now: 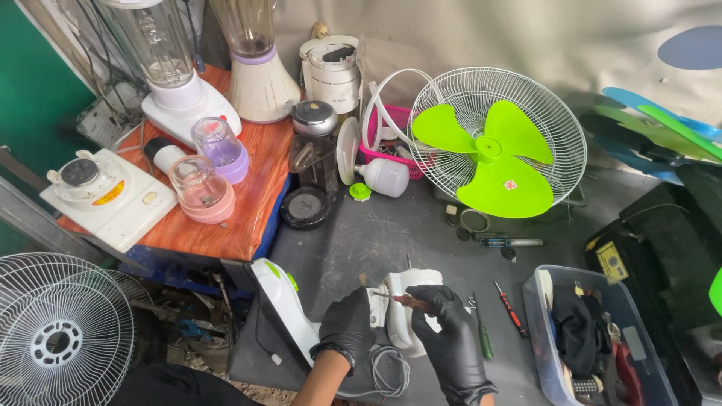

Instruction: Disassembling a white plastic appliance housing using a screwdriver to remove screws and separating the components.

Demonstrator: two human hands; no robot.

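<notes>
Grey and scuffed, the work mat (376, 233) runs from your knees out to a pale sheet at the far wall. On it, near you, sits the white fan motor housing (410, 312), its white stand (289, 312) leaning off to the left and a grey cord (387, 372) coiled just beneath.

Your left hand (347, 327), in a black glove, is curled against the left side of the housing, steadying it. Your right hand (451, 334), also gloved, is closed around a red-handled screwdriver (402, 300), whose tip points left onto the housing.

To the near right, a clear plastic bin (535, 331) holds dark cloth and mixed small parts. Two loose screwdrivers (511, 308) lie between that bin and your right hand, so the gap there is narrow. At the far centre, a pink basket (398, 120) holds white parts, half hidden behind a white fan guard (560, 143) carrying a bright green blade (492, 154).

On the left, a wood-patterned table (241, 218) carries blender bases and jars (203, 188); its right edge meets the mat, with a dark glass jar (312, 162) standing at that border. Open mat lies in the middle, between the housing and the green blade. Another white fan guard (60, 338) fills the near left corner.
</notes>
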